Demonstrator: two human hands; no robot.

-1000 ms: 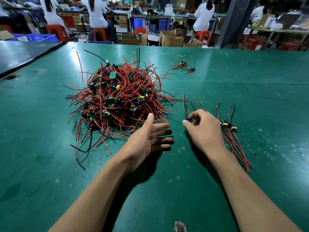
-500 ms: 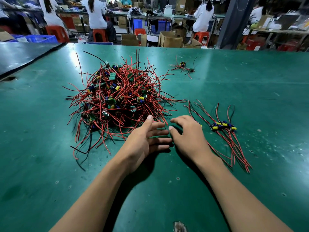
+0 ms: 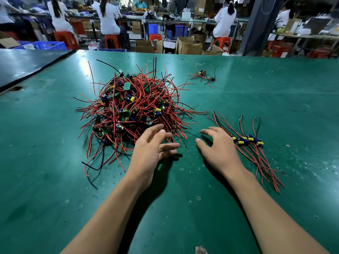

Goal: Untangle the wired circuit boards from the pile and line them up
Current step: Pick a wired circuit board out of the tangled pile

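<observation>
Fingers point(image 3: 168, 146) of left hand point(image 3: 148, 150) and right hand point(image 3: 217, 149) spread, empty, beside the pile point(image 3: 135, 107), likely poised to pull another board; the lined-up row point(image 3: 247, 140) lies right of it.

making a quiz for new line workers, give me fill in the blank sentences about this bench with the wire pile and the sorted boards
1. The lined-up boards lie on the ____ side of the right hand.
2. Most wires in the pile are ____.
3. The left hand, at the pile's near edge, holds ____.
4. The table top is ____.

Missing words: right; red; nothing; green
</observation>
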